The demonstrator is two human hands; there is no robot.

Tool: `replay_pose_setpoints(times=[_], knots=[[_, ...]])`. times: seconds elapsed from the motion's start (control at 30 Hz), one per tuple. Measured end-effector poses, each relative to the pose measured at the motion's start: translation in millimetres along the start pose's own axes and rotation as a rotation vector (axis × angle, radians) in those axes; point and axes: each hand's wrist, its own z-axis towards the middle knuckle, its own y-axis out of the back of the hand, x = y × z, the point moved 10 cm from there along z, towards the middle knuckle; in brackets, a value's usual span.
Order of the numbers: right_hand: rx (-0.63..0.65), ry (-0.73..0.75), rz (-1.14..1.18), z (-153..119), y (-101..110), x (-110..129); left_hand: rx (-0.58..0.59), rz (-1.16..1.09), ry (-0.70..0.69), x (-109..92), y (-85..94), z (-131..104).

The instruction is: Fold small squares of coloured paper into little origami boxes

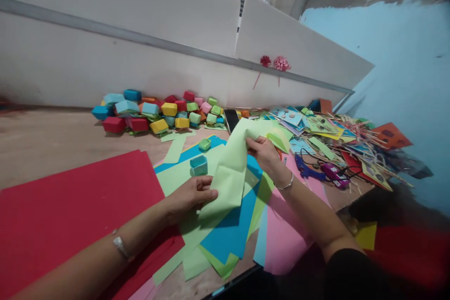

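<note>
A creased light green paper sheet (230,173) is raised over the table between my two hands. My left hand (195,192) pinches its lower left edge between thumb and fingers. The upper right part of the sheet is gripped by my right hand (265,153), with the fingers closed on it. Beneath lie blue sheets (234,232) and more green paper. Just beyond my left hand a small teal paper box (198,165) stands on the green paper, and a smaller green paper box (204,144) sits behind it.
Red sheets (80,215) cover the left front, pink sheets (286,225) the right front. Colourful paper boxes (168,110) are heaped along the white wall. At right are a blue glue gun (309,168), a purple device (334,174) with cables, and piled paper crafts (321,125). A phone (231,120) lies behind the sheet.
</note>
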Motion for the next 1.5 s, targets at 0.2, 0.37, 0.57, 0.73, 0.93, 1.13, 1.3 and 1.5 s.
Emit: replay_pose_setpoints(times=[0.2, 0.37, 0.57, 0.73, 0.93, 1.13, 1.3, 1.5], knots=[[-0.172, 0.303, -0.177, -12.0, 29.2, 41.8, -0.136, 0.007, -0.010, -3.1, 12.6, 2.9], [0.355, 0.760, -0.673, -64.4, -47.7, 62.6, -0.239, -0.122, -0.040, -9.9, 17.5, 2.1], [0.623, 1.287, -1.333, -104.3, -93.7, 11.0, -0.243, -0.211, 0.003, -8.6, 13.7, 2.1], [0.615, 1.356, -1.465, -99.0, -90.1, -6.5, -0.205, -0.168, 0.021, -5.9, 14.9, 3.0], [0.336, 0.845, -1.101, -47.9, -48.6, 23.5, -0.086, 0.148, -0.042, -3.8, 7.7, 5.1], [0.524, -0.061, -0.586, -26.2, -30.9, -38.2, 0.018, 0.395, -0.135, -9.9, -2.0, 5.5], [0.494, -0.094, -0.485, -25.4, -32.5, -42.1, 0.022, 0.531, -0.210, -23.3, -7.3, 0.1], [0.696, -0.184, -0.391, -38.3, -39.7, -41.6, 0.000, 0.552, -0.229, -29.0, -8.0, -2.0]])
